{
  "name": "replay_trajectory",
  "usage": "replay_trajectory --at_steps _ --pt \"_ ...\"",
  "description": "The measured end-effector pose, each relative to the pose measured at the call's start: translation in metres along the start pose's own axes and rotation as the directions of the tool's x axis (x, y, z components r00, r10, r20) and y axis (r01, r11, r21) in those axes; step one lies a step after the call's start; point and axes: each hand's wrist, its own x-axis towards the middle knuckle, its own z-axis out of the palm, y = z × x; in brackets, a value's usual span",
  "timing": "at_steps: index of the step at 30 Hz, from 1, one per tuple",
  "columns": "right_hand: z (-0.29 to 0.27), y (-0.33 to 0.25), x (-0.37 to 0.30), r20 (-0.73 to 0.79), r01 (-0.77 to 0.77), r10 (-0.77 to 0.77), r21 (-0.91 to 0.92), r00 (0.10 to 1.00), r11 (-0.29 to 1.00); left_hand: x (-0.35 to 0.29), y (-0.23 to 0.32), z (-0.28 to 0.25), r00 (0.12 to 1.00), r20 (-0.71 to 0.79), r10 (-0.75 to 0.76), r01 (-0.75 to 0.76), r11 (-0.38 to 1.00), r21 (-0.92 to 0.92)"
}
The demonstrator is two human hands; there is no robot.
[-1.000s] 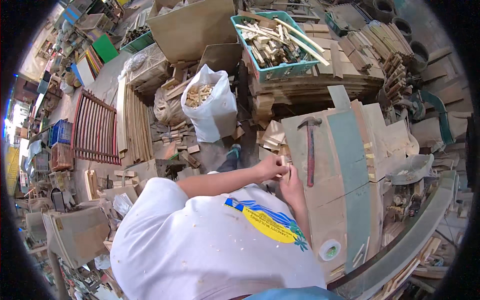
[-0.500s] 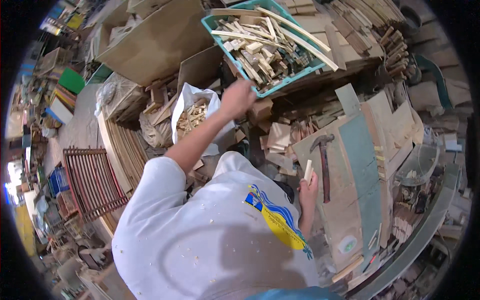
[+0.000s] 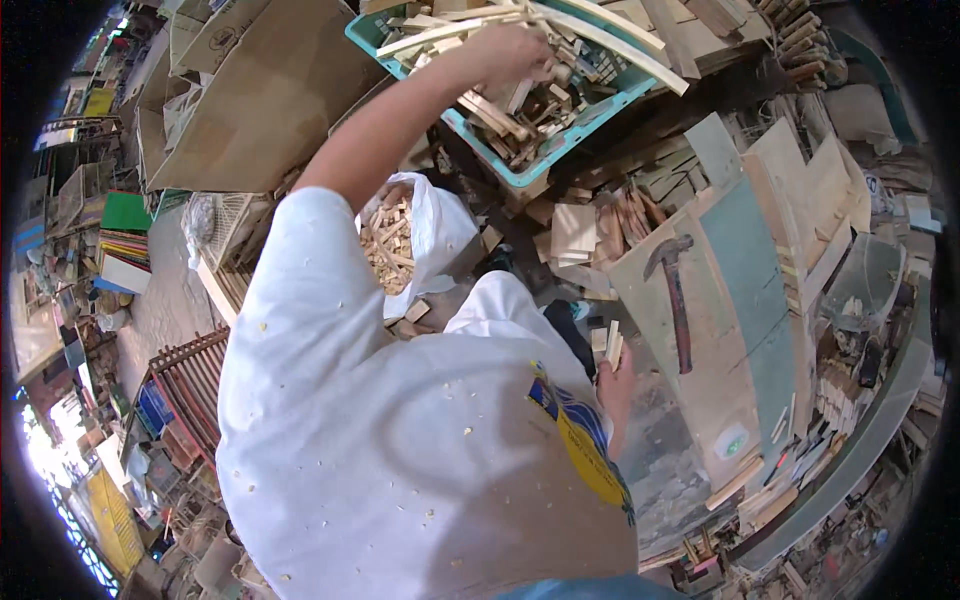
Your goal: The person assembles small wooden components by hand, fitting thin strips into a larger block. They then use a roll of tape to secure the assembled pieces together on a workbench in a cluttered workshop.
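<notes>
My left hand (image 3: 508, 54) is over the teal plastic crate (image 3: 492, 160), among its loose wood offcuts (image 3: 497, 118). Its fingers bend down toward the pieces, and their tips are too hidden to show a grip. Low on my right side, my right hand (image 3: 616, 378) is closed around a few short pale wood sticks (image 3: 613, 342), which point upward. Beside that hand, a claw hammer (image 3: 678, 310) with a dark reddish handle lies on a wooden board (image 3: 712, 400).
A white sack (image 3: 440, 225) filled with small wood pieces stands below the crate. A large cardboard box (image 3: 260, 95) is at the upper left. Wood blocks (image 3: 574, 232) lie between crate and board. A reddish slatted rack (image 3: 190, 380) stands at the left.
My left hand has moved from the crate's near corner up over the offcuts inside it. My right hand still holds the sticks. The whole view has shifted.
</notes>
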Motion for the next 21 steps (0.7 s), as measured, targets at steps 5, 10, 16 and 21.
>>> replay_trajectory --at_steps 5,10,16,21 --pt "0.003 -0.002 0.007 -0.02 -0.004 0.006 0.071 1.0 0.997 0.025 0.001 -0.015 0.994 0.024 -0.103 0.104 0.994 -0.029" --pt "-0.006 -0.032 0.005 -0.024 -0.069 0.075 0.182 0.997 0.981 -0.011 0.009 -0.023 0.962 -0.211 -0.171 0.123 0.967 -0.221" --pt "-0.009 -0.01 0.026 -0.041 0.036 -0.033 0.058 0.999 0.998 -0.105 -0.005 -0.004 0.612 -0.086 -0.786 0.771 0.617 -0.158" --pt "-0.014 -0.043 0.028 0.016 0.022 -0.023 0.053 1.0 0.998 -0.157 -0.006 0.021 0.558 -0.102 -0.824 0.786 0.564 -0.252"
